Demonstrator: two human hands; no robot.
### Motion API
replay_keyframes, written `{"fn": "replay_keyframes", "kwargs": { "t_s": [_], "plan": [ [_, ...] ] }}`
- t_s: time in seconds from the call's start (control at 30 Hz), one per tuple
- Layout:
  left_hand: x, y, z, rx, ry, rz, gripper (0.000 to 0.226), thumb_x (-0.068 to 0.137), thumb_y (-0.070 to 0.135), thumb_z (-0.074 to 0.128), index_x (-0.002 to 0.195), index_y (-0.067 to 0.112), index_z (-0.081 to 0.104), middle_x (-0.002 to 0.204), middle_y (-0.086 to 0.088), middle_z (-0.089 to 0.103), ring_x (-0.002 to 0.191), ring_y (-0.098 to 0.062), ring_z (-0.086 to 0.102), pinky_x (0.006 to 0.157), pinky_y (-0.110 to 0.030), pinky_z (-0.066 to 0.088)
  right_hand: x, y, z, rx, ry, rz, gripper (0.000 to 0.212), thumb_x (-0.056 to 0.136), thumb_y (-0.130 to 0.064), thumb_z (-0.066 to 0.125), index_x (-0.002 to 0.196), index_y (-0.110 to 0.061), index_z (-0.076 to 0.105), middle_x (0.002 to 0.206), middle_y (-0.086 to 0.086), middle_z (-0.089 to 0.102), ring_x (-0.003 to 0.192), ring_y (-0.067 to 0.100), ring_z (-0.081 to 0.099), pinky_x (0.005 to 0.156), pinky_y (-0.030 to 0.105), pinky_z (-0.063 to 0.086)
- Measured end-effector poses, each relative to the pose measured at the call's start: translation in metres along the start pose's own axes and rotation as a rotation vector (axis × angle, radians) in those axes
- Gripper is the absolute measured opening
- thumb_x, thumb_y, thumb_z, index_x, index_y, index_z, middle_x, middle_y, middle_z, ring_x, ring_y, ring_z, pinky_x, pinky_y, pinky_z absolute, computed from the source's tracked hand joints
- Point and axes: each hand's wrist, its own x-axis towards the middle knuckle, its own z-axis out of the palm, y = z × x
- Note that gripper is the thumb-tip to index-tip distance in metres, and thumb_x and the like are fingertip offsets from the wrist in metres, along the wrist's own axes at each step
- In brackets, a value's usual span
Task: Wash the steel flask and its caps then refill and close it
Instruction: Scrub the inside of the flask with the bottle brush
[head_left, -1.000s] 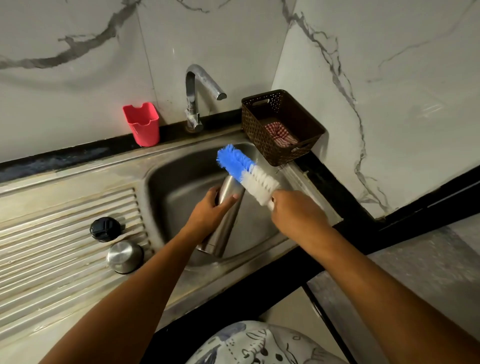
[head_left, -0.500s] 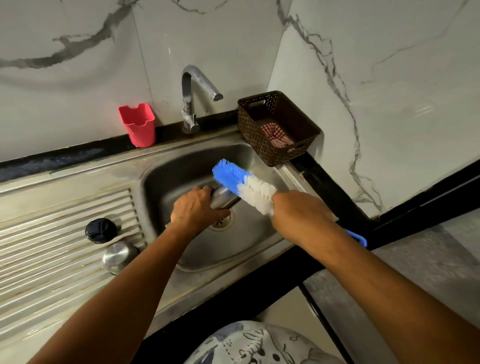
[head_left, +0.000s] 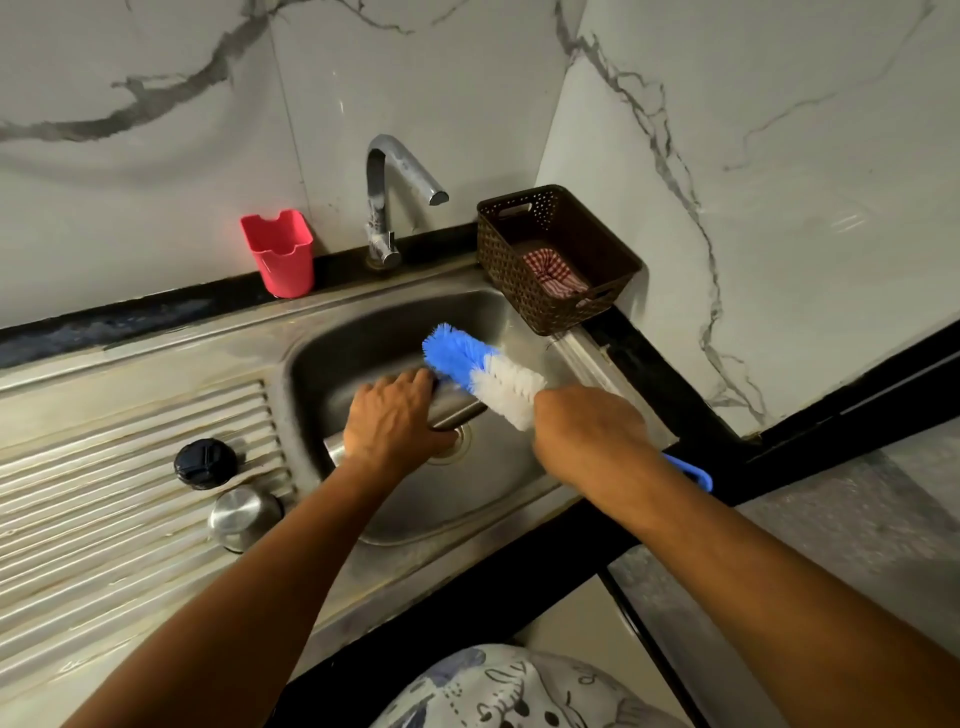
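Note:
The steel flask (head_left: 451, 406) lies almost on its side over the sink basin (head_left: 498, 499), mouth toward the right, with my left hand (head_left: 395, 421) wrapped over its middle. My right hand (head_left: 584, 436) grips a bottle brush (head_left: 483, 371) with blue and white bristles; its bristle head rests against the flask's mouth end, and the blue handle loop sticks out behind my wrist. A black inner cap (head_left: 205, 462) and a steel outer cap (head_left: 244, 517) sit side by side on the ribbed drainboard (head_left: 104, 493), left of the basin.
A steel tap (head_left: 389, 197) stands behind the basin, with no water running. A pink plastic cup (head_left: 279, 252) is at the back ledge. A brown woven basket (head_left: 556, 254) with a checked cloth sits at the basin's back right corner. Marble walls close in behind and on the right.
My left hand has tipped the flask from nearly upright to almost horizontal over the drain. The brush has come down to the flask's mouth end.

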Motion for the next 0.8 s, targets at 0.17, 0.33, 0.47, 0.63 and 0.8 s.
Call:
{"fn": "replay_keyframes", "kwargs": {
  "t_s": [0.17, 0.33, 0.47, 0.63, 0.8],
  "plan": [
    [-0.010, 0.024, 0.005, -0.157, -0.065, 0.064, 0.069, 0.074, 0.073, 0.066, 0.130, 0.036, 0.055, 0.119, 0.007, 0.069, 0.106, -0.020, 0.065, 0.088, -0.037, 0.052, 0.045, 0.000, 0.007, 0.350, 0.063, 0.017, 0.033, 0.102, -0.021, 0.056, 0.131, -0.006, 0.061, 0.125, 0.014, 0.066, 0.111, 0.033, 0.064, 0.086, 0.040, 0.050],
    [-0.019, 0.009, 0.004, -0.342, 0.010, -0.074, 0.073, 0.074, 0.076, 0.059, 0.129, 0.030, 0.051, 0.112, -0.001, 0.072, 0.095, -0.028, 0.070, 0.077, -0.040, 0.057, 0.068, 0.034, 0.020, 1.051, -0.025, 0.087, 0.025, 0.097, -0.011, 0.046, 0.109, -0.008, 0.068, 0.068, 0.006, 0.052, 0.048, 0.015, 0.041, 0.044, 0.016, 0.027],
    [-0.012, 0.003, -0.002, -0.413, 0.017, -0.085, 0.081, 0.074, 0.082, 0.048, 0.130, 0.024, 0.048, 0.111, -0.007, 0.073, 0.093, -0.033, 0.071, 0.076, -0.042, 0.056, 0.052, 0.026, 0.031, 1.272, -0.356, 0.120, 0.030, 0.106, -0.015, 0.035, 0.111, -0.012, 0.065, 0.062, 0.000, 0.039, 0.034, 0.004, 0.023, 0.034, 0.012, 0.013],
    [-0.005, 0.001, 0.003, -0.407, -0.034, -0.160, 0.072, 0.086, 0.068, 0.066, 0.138, 0.023, 0.046, 0.118, -0.010, 0.071, 0.099, -0.033, 0.070, 0.080, -0.041, 0.056, 0.032, 0.010, 0.022, 1.197, -0.351, 0.061, 0.031, 0.105, -0.014, 0.038, 0.109, -0.011, 0.069, 0.062, 0.000, 0.042, 0.035, 0.005, 0.027, 0.036, 0.012, 0.016],
    [-0.005, 0.005, 0.006, -0.266, -0.031, -0.152, 0.079, 0.084, 0.066, 0.069, 0.146, 0.025, 0.043, 0.122, -0.009, 0.070, 0.103, -0.032, 0.069, 0.080, -0.039, 0.053, 0.028, 0.016, 0.026, 1.151, -0.277, 0.092, 0.025, 0.102, -0.011, 0.042, 0.100, -0.012, 0.067, 0.061, 0.004, 0.044, 0.037, 0.009, 0.029, 0.036, 0.011, 0.017]
  ]
}}
